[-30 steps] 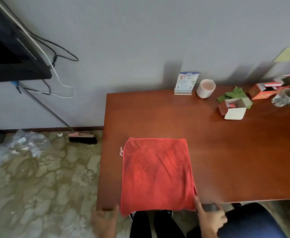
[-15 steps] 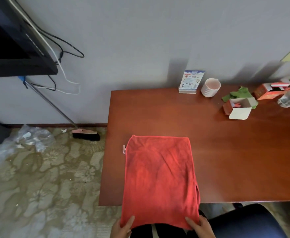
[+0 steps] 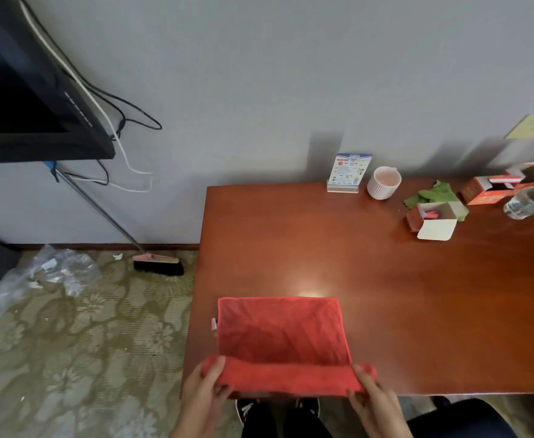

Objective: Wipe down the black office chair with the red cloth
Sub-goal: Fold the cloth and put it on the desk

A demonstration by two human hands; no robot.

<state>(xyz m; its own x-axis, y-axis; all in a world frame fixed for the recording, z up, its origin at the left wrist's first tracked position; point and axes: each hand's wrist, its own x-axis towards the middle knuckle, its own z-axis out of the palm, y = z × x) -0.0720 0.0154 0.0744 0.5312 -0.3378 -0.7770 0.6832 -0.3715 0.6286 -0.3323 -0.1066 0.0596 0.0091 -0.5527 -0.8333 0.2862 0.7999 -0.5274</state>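
The red cloth point(image 3: 279, 338) lies on the near left part of the brown desk point(image 3: 385, 279), its near edge lifted and folded over. My left hand point(image 3: 207, 390) pinches the cloth's near left corner. My right hand point(image 3: 371, 396) pinches the near right corner. A dark rounded part of the black office chair point(image 3: 461, 420) shows at the bottom right, below the desk's front edge; most of it is out of view.
At the desk's back stand a leaflet holder point(image 3: 347, 172), a white ribbed cup point(image 3: 383, 182), open small boxes point(image 3: 433, 218), a red box point(image 3: 493, 188) and a clear bottle point(image 3: 531, 203). A broom point(image 3: 158, 263) leans on the wall; a plastic bag point(image 3: 47, 273) lies on the carpet.
Both hands took hold of the cloth's hanging near edge and brought it up and forward, folding it over the part on the desk. The view shifted slightly.
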